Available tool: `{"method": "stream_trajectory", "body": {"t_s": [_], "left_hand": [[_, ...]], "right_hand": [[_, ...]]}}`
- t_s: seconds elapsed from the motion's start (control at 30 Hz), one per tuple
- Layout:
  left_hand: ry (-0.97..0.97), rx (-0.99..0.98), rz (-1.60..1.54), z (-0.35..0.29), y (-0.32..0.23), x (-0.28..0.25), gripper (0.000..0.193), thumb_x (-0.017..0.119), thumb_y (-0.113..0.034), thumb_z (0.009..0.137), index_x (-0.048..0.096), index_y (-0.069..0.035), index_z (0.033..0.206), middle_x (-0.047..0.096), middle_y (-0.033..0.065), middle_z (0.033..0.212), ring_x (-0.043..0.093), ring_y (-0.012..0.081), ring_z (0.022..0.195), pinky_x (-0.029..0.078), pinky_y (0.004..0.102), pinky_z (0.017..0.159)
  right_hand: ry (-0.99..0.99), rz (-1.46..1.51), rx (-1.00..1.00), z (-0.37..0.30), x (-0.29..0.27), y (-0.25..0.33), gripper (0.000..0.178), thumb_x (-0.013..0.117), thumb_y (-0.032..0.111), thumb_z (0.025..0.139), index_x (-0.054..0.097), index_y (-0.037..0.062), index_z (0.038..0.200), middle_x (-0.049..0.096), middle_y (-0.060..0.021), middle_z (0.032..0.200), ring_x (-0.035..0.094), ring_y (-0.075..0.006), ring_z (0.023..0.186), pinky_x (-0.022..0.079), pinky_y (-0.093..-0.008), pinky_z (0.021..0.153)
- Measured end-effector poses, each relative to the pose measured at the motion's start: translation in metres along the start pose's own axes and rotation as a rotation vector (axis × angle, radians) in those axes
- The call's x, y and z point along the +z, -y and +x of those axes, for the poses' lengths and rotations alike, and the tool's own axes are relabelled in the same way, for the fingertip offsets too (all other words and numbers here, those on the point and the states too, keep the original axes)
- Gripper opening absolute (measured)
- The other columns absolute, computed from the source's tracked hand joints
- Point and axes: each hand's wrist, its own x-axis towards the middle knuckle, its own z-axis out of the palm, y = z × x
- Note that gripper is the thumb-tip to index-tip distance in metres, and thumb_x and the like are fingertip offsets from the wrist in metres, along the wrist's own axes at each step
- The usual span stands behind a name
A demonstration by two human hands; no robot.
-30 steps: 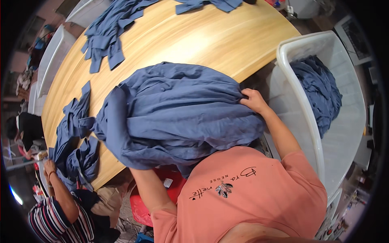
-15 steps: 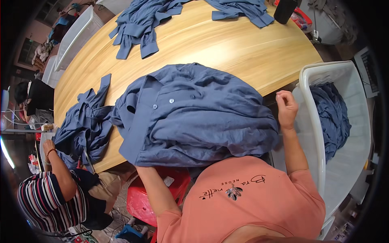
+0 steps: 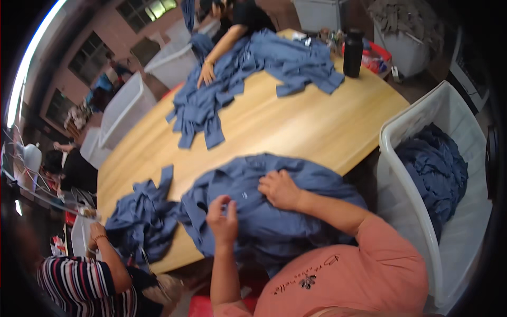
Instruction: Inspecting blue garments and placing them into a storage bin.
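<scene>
In front of me a slate-blue button shirt (image 3: 253,232) lies bunched near the table edge, a pale button showing near its middle. My right hand (image 3: 279,189) rests on its upper part, the fingers curled into the cloth. Just left of it my left hand (image 3: 223,219) is raised over the shirt; its fingers are bent, with a gap to the thumb and nothing visible between them. Motion blur softens both hands and the cloth.
The wooden table (image 3: 296,127) also bears a blue garment pile (image 3: 140,219) at left, more blue garments (image 3: 296,58) at the far side and a black bottle (image 3: 353,53). A white bin (image 3: 388,140) with blue cloth stands right. Co-workers are left and across.
My left hand has come out from under the shirt and risen above it. My right hand has moved left from beside the bin onto the cloth. The view has tilted up, showing a co-worker opposite.
</scene>
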Motion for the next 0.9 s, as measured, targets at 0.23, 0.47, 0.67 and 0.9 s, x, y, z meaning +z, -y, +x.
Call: {"method": "stream_trajectory", "body": {"t_s": [0.23, 0.47, 0.67, 0.9], "left_hand": [[0.361, 0.249, 0.214, 0.040, 0.001, 0.091, 0.028, 0.061, -0.007, 0.074, 0.062, -0.006, 0.102, 0.061, 0.0138, 0.102, 0.055, 0.0324, 0.097, 0.044, 0.0400, 0.084], [0.480, 0.224, 0.196, 0.037, 0.022, 0.100, 0.025, 0.065, -0.012, 0.071, 0.068, -0.011, 0.096, 0.063, 0.0128, 0.095, 0.057, 0.0311, 0.094, 0.045, 0.0407, 0.082], [0.546, 0.172, 0.198, 0.032, 0.025, 0.099, 0.014, 0.066, -0.012, 0.069, 0.067, -0.008, 0.083, 0.064, 0.0117, 0.090, 0.058, 0.0311, 0.091, 0.045, 0.0405, 0.080], [0.263, 0.040, -0.059, 0.039, 0.005, 0.100, 0.006, 0.065, -0.008, 0.071, 0.063, -0.005, 0.076, 0.062, 0.0111, 0.077, 0.060, 0.0294, 0.076, 0.047, 0.0368, 0.069]], "right_hand": [[-0.121, 0.149, 0.116, -0.026, 0.022, -0.003, 0.015, 0.053, 0.015, 0.076, 0.063, 0.0145, 0.086, 0.057, -0.0053, 0.101, 0.053, -0.0225, 0.087, 0.040, -0.0384, 0.070], [-0.222, 0.140, 0.069, -0.033, 0.018, -0.006, 0.011, 0.053, 0.013, 0.074, 0.061, 0.0106, 0.082, 0.058, -0.0021, 0.084, 0.055, -0.0210, 0.077, 0.039, -0.0359, 0.067], [-0.139, 0.207, 0.111, -0.031, 0.020, -0.007, 0.009, 0.052, 0.011, 0.076, 0.060, 0.0101, 0.081, 0.058, -0.0035, 0.081, 0.056, -0.0218, 0.076, 0.040, -0.0350, 0.064], [-0.298, 0.169, 0.183, -0.028, 0.011, -0.003, 0.011, 0.057, 0.012, 0.075, 0.063, 0.0122, 0.084, 0.057, -0.0080, 0.093, 0.055, -0.0241, 0.086, 0.041, -0.0366, 0.068]]}}
